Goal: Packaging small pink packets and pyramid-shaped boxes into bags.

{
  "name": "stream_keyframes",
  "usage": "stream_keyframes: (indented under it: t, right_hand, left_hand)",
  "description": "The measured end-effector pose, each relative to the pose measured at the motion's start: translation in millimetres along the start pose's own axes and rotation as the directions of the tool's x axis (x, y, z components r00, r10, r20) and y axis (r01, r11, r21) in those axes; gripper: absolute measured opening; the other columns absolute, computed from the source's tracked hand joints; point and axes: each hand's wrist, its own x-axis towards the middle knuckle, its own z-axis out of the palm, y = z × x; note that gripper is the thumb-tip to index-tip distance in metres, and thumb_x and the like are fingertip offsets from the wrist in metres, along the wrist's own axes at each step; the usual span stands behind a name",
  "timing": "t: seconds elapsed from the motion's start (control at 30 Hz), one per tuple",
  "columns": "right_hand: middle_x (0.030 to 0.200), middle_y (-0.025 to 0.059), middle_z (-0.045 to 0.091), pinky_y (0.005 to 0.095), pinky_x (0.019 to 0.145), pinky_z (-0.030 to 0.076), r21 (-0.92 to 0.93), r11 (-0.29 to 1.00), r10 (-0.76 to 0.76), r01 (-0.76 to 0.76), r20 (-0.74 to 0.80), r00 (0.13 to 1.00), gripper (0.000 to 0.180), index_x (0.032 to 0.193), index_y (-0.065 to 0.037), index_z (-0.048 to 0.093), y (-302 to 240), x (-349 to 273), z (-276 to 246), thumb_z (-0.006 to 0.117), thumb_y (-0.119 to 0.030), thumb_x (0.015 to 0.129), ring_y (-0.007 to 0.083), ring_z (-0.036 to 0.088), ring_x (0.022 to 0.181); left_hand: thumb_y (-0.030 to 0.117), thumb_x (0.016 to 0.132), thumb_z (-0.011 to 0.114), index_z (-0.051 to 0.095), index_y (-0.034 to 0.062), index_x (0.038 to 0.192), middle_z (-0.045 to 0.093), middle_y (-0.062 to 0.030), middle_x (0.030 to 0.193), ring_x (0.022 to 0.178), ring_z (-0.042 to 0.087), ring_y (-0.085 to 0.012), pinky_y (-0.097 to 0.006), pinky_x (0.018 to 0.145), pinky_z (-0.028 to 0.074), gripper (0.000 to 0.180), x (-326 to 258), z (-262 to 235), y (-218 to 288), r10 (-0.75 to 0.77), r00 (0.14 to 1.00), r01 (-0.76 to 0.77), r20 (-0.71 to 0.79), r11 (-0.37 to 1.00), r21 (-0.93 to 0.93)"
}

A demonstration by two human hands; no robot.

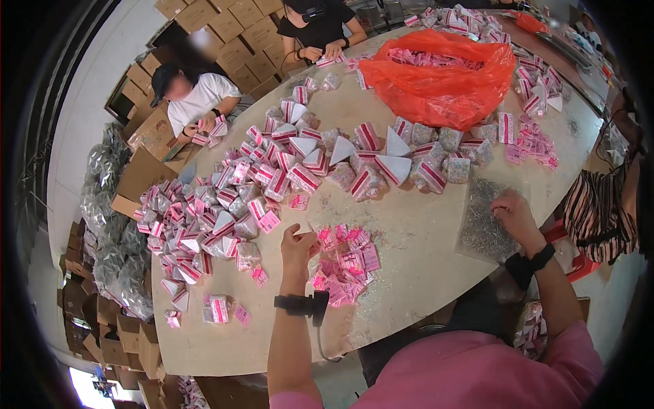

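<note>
My left hand is raised just beside a pile of pink printed tags, its fingers curled together; whatever they pinch is too small to make out. To the right, my right hand dips its bent fingers onto a clear plastic bag full of small silvery metal pieces. Those fingertips are pressed together, and what they grip is hidden. Both wrists wear dark bands. Beyond my left hand lies a big heap of wedge-shaped packs with pink-and-white striped sides, some with pink tags attached.
A red plastic bag holding more pink pieces sits at the far side. Another tag pile lies at right. Two people handle packs across the table; a person in striped clothing is at right. Cardboard boxes stack behind.
</note>
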Motion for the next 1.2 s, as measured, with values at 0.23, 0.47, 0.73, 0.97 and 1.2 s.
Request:
stream_keyframes:
  t: [0.23, 0.47, 0.73, 0.97, 1.2]
  right_hand:
    - [0.086, 0.013, 0.062, 0.0308, 0.071, 0.045, 0.175, 0.982, 0.09, -0.065, -0.14, 0.986, 0.016, 0.088, 0.002, 0.063, -4, -3, -5, 0.055, 0.002, 0.075, 0.0232, 0.059, 0.08]
    - [0.082, 0.0046, 0.06, 0.0256, 0.066, 0.043, 0.522, 0.839, 0.178, -0.154, 0.005, 0.984, 0.009, 0.086, 0.001, 0.063, -39, -11, -1, 0.056, -0.002, 0.081, 0.0124, 0.055, 0.073]
    - [0.073, 0.0016, 0.059, 0.0225, 0.056, 0.044, 0.782, 0.557, -0.047, -0.281, 0.367, 0.929, 0.01, 0.09, 0.0, 0.065, -132, -25, 44, 0.058, -0.004, 0.084, 0.0077, 0.053, 0.062]
    - [0.075, 0.0073, 0.064, 0.0233, 0.054, 0.049, 0.821, 0.356, 0.034, -0.447, 0.467, 0.884, 0.009, 0.091, -0.001, 0.061, -146, -22, 73, 0.058, -0.006, 0.085, 0.0124, 0.061, 0.062]
    - [0.083, 0.0077, 0.064, 0.0244, 0.06, 0.048, 0.789, 0.313, 0.036, -0.529, 0.547, 0.836, 0.006, 0.089, -0.001, 0.06, -146, -27, 91, 0.06, -0.006, 0.085, 0.0143, 0.062, 0.071]
  left_hand:
    - [0.015, 0.088, 0.048, 0.046, -0.0025, 0.122, 0.061, -0.0128, 0.096, 0.086, 0.063, -0.0261, -0.038, 0.076, 0.053, 0.038, -20, -1, 2, 0.085, 0.953, 0.083, 0.292, 0.851, -0.519]
    - [0.022, 0.095, 0.042, 0.049, -0.0002, 0.121, 0.061, -0.0176, 0.109, 0.093, 0.063, -0.0301, -0.044, 0.082, 0.054, 0.034, -73, 17, -8, 0.018, 0.901, 0.354, 0.433, 0.545, -0.76]
    - [0.015, 0.094, 0.048, 0.048, 0.0023, 0.118, 0.061, -0.0134, 0.102, 0.076, 0.063, -0.0205, -0.031, 0.066, 0.053, 0.028, -134, 61, -2, 0.021, 0.939, 0.173, 0.343, 0.835, -0.523]
    - [0.01, 0.088, 0.052, 0.036, 0.0052, 0.133, 0.062, -0.0166, 0.099, 0.067, 0.063, -0.0214, -0.029, 0.057, 0.05, 0.049, -160, 64, 15, 0.042, 0.876, 0.212, 0.481, 0.862, -0.461]
    - [0.011, 0.086, 0.052, 0.034, 0.0051, 0.135, 0.064, -0.0155, 0.096, 0.063, 0.063, -0.0201, -0.025, 0.052, 0.048, 0.052, -165, 65, 15, -0.035, 0.834, 0.259, 0.551, 0.906, -0.334]
